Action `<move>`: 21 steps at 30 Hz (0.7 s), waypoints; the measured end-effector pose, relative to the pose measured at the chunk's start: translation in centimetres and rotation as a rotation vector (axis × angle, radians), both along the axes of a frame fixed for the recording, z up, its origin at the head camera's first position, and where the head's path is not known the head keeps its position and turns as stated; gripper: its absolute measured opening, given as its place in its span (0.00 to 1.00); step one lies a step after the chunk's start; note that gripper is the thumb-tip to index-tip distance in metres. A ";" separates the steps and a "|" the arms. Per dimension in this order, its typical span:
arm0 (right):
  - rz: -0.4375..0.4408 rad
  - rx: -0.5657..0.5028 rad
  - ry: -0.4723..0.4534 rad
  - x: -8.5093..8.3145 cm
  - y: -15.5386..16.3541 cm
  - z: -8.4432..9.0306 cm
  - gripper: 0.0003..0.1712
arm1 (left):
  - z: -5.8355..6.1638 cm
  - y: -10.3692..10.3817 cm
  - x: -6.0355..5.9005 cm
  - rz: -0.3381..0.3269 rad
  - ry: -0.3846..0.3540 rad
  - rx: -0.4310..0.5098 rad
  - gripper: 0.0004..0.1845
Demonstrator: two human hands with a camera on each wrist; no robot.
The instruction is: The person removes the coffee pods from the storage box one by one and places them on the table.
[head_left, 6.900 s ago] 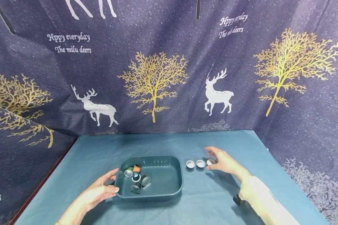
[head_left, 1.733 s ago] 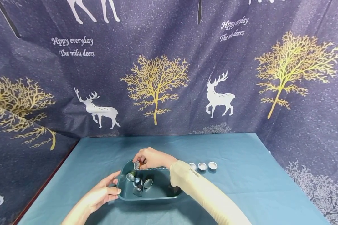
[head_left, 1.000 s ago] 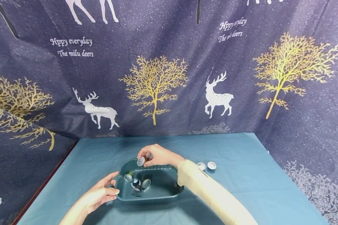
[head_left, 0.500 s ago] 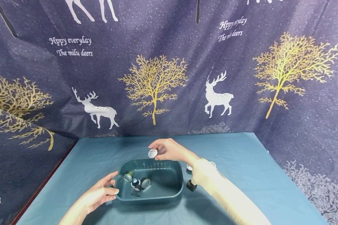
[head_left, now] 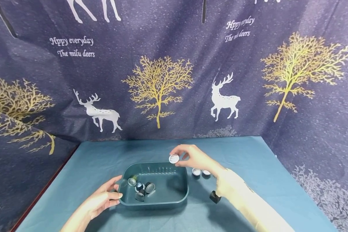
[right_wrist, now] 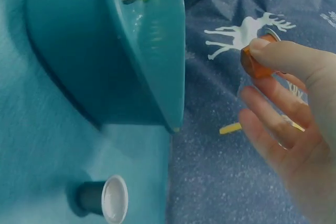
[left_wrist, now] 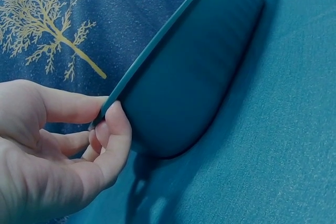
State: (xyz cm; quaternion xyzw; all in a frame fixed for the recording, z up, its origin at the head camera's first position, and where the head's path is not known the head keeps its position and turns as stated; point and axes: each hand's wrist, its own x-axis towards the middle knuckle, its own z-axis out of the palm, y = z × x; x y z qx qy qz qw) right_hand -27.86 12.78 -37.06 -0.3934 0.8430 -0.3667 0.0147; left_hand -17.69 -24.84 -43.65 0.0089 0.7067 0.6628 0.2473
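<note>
My left hand [head_left: 100,198] pinches the left end of a dark green plastic tub [head_left: 153,204]; in the left wrist view, thumb and fingers grip its rim. Above the tub's far right corner, my right hand [head_left: 195,158] holds an orange coffee capsule [right_wrist: 255,65] between thumb and fingers, its silver lid facing left and toward me. Inside the tub's left half lie several other capsules: a green one [head_left: 131,181], a blue one [head_left: 139,186] and dark ones [head_left: 149,188]. To the right of the tub, two capsules [head_left: 196,172] stand lid up on the table.
A blue-green cloth covers the table [head_left: 104,158]. Behind it hangs a dark curtain [head_left: 174,96] with deer and golden trees. A small black block [head_left: 215,197] shows under my right wrist. My right forearm covers part of the table on the right.
My right hand has lifted the orange capsule out of the tub and carried it right, past the far rim. My left hand keeps its grip on the tub, which stays in place.
</note>
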 end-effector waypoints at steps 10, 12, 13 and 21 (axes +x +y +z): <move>-0.040 -0.095 0.052 0.7 2.7 -0.5 0.23 | -0.1 -0.2 0.2 0.026 -0.011 -0.018 0.47; -0.060 -0.107 0.054 0.6 3.3 -0.8 0.23 | -0.2 -0.2 0.3 0.032 -0.016 -0.012 0.47; -0.071 -0.109 0.056 0.7 3.6 -1.0 0.23 | -0.2 -0.2 0.3 0.032 -0.018 -0.008 0.47; -0.182 -0.088 0.011 1.4 6.5 -2.0 0.22 | 0.0 0.1 0.3 0.034 -0.010 0.008 0.47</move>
